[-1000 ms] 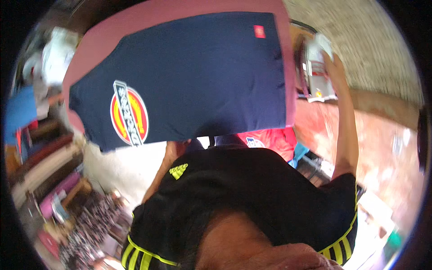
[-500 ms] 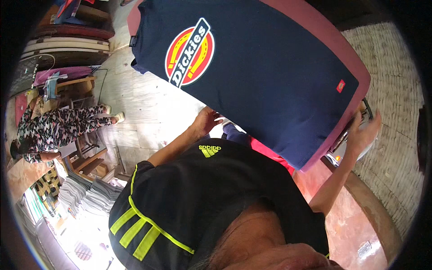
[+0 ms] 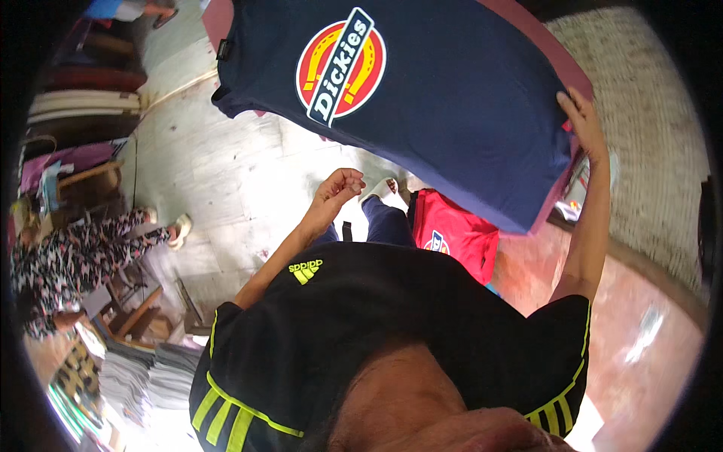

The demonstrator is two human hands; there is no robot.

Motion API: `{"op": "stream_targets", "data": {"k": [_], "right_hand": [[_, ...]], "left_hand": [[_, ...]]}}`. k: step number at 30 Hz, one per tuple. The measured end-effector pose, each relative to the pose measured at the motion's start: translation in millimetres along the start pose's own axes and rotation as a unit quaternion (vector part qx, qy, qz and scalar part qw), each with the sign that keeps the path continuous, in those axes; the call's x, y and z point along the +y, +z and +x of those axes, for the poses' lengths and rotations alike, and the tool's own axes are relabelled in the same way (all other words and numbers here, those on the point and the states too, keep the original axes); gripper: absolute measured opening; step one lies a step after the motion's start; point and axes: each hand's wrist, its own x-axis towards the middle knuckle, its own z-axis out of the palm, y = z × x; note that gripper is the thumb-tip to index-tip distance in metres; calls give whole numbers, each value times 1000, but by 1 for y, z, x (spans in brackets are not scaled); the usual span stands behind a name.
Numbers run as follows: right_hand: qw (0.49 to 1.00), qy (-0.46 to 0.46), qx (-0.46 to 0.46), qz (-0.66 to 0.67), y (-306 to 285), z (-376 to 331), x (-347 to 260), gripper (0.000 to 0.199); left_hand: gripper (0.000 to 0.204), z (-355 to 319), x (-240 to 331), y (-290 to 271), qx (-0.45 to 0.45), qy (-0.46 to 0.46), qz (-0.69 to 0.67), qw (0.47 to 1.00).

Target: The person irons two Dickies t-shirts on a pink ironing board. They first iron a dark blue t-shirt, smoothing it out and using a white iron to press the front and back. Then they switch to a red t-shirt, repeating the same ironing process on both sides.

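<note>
Since the earlier frame, the navy T-shirt [image 3: 452, 113] has swung further toward the upper right of the frame, and its round red and yellow print now sits at top centre instead of upper left. Nearest the camera, at the bottom centre, is the person's own black top with yellow-green stripes [image 3: 361, 339]. From it the left hand [image 3: 340, 186] rises to the middle of the frame, fingers curled loosely inward, holding nothing and clear of the shirt above it. The right hand [image 3: 581, 120] reaches up along the right side and is closed on the shirt's right edge, thumb and fingers pinching the cloth together with a maroon layer behind it. Just below the shirt, right of centre, a folded red garment [image 3: 459, 230] lies near the person's legs. Farther off, pale floor tiles [image 3: 218, 173] fill the centre left, and another person in a patterned outfit [image 3: 83, 264] sits at the left edge.
</note>
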Motion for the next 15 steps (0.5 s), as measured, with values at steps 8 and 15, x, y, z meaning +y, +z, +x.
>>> {"op": "stream_targets", "data": {"k": [8,15], "right_hand": [[840,-100,198,496,-50,-57,-239,29],[759,-143,326,545,-152,-63,-241,28]], "left_hand": [[59,13,30,13,40,65,112,991],[95,31,98,1,-89,-24,-194,977]]}}
